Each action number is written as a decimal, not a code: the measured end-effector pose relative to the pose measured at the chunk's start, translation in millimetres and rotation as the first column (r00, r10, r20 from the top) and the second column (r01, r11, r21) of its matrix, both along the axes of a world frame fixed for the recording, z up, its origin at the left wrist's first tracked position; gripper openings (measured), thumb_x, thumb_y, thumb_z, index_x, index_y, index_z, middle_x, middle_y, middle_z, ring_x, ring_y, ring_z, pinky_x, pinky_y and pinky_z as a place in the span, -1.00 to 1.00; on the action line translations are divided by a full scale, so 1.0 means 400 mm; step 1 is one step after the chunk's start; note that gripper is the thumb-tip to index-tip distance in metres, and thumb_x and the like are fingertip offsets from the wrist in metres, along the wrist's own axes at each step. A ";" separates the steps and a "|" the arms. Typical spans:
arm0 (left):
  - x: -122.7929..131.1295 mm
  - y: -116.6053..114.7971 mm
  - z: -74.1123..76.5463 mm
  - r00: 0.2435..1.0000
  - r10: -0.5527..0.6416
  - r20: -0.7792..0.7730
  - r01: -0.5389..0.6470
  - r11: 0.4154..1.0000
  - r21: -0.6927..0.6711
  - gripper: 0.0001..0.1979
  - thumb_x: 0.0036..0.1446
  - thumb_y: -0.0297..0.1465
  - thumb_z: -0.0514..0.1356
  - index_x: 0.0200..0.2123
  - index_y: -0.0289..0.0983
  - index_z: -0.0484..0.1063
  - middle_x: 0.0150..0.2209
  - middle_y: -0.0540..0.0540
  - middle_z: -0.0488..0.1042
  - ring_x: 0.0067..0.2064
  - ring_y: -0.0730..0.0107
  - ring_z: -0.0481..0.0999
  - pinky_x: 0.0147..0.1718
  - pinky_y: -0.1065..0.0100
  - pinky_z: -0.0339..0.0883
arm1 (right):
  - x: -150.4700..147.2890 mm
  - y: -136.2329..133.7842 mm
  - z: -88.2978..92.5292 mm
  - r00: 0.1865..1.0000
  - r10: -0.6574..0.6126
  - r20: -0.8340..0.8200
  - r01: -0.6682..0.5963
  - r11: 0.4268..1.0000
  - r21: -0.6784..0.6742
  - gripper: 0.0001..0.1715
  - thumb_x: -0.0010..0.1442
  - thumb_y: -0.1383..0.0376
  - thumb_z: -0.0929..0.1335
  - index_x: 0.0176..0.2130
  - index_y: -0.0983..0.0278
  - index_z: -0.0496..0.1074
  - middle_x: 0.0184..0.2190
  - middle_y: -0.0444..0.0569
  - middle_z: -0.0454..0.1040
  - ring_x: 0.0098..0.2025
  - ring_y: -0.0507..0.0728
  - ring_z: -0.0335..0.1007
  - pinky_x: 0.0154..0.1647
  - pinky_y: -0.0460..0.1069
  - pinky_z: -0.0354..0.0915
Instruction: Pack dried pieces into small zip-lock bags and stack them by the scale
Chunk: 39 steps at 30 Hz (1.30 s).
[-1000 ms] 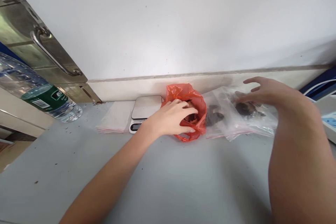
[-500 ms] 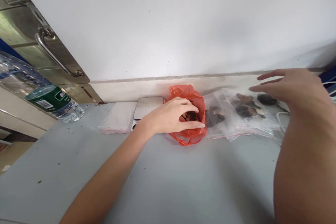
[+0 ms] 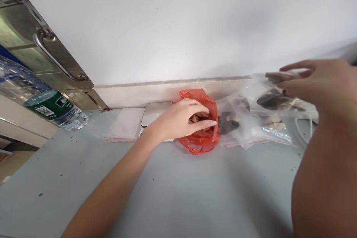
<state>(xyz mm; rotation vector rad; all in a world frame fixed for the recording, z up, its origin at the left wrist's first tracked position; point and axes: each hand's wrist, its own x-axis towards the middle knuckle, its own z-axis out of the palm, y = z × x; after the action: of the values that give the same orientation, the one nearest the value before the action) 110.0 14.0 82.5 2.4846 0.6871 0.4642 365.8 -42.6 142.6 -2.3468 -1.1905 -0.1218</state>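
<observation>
Bench (image 3: 178, 200) in front: showing grey, with dark flecks. Curving the left hand (image 3: 178, 119) over the mouth of the red bag (image 3: 202, 142), leaving a wide gap between thumb and index, pinching nothing visible there. Showing dried brown pieces (image 3: 197, 118) through that gap. Seeing, leftward, a partly hidden scale (image 3: 156, 113), then a stack of clear bags (image 3: 122, 124) and a bottle (image 3: 50, 106). Seeing, just right of the red bag, flat clear bags (image 3: 228, 123) with dark contents. Holding a blurred, raised clear bag (image 3: 272, 100) above these with the right hand (image 3: 326, 81), setting narrow fingers about its top. For good handling, best gripping plenty of film, supporting the contents against slumping, avoiding dragging across the layers beneath, and steadying the red rim lightly. Facing, at the far side, a white wall (image 3: 181, 26).
</observation>
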 end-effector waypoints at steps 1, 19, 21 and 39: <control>0.000 0.002 0.001 0.997 0.031 0.068 -0.030 0.999 -0.027 -0.60 0.42 -0.05 0.17 -0.15 -0.23 0.64 -0.04 -0.16 0.65 -0.05 0.17 0.58 -0.09 0.25 0.41 | -0.016 -0.009 0.016 0.993 -0.093 -0.077 0.095 0.995 0.019 -0.71 0.17 0.38 0.44 -0.09 0.16 0.55 -0.25 0.15 0.62 -0.05 0.36 0.53 -0.25 0.18 0.37; -0.098 0.062 0.012 0.775 0.438 0.455 0.065 0.662 -0.747 -0.88 0.30 -0.33 0.36 -0.18 -0.27 0.63 -0.09 -0.13 0.67 0.00 0.17 0.68 0.12 0.11 0.54 | -0.179 0.078 -0.047 0.576 0.737 -0.352 -0.712 0.665 0.226 -0.34 -0.18 -0.04 0.63 -0.16 0.16 0.48 -0.11 0.08 0.65 -0.06 0.35 0.58 -0.15 0.17 0.48; -0.114 0.069 0.011 0.747 0.454 0.485 0.080 0.663 -0.744 -0.89 0.36 -0.34 0.33 -0.14 -0.26 0.62 -0.07 -0.12 0.68 0.03 0.14 0.68 0.11 0.11 0.56 | -0.172 0.078 -0.045 0.583 0.653 -0.484 -0.670 0.723 0.167 -0.17 -0.18 -0.15 0.63 -0.01 0.17 0.54 -0.13 0.10 0.67 -0.09 0.35 0.59 -0.09 0.21 0.48; -0.197 0.098 0.034 0.707 0.595 0.382 -0.593 0.793 -0.137 -0.66 0.14 -0.38 0.36 0.01 -0.20 0.53 -0.05 -0.12 0.61 -0.05 0.20 0.61 -0.04 0.23 0.48 | -0.222 0.121 -0.112 0.078 0.526 -0.847 -0.833 0.501 0.234 -0.52 -0.18 -0.01 0.68 -0.48 0.28 0.57 -0.54 -0.14 0.46 -0.48 0.02 0.31 -0.42 0.01 0.22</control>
<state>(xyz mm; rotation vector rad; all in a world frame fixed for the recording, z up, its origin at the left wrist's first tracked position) 31.2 53.1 96.0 1.9974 1.3033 1.1806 277.1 5.7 98.0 -1.2684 -1.6308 1.5442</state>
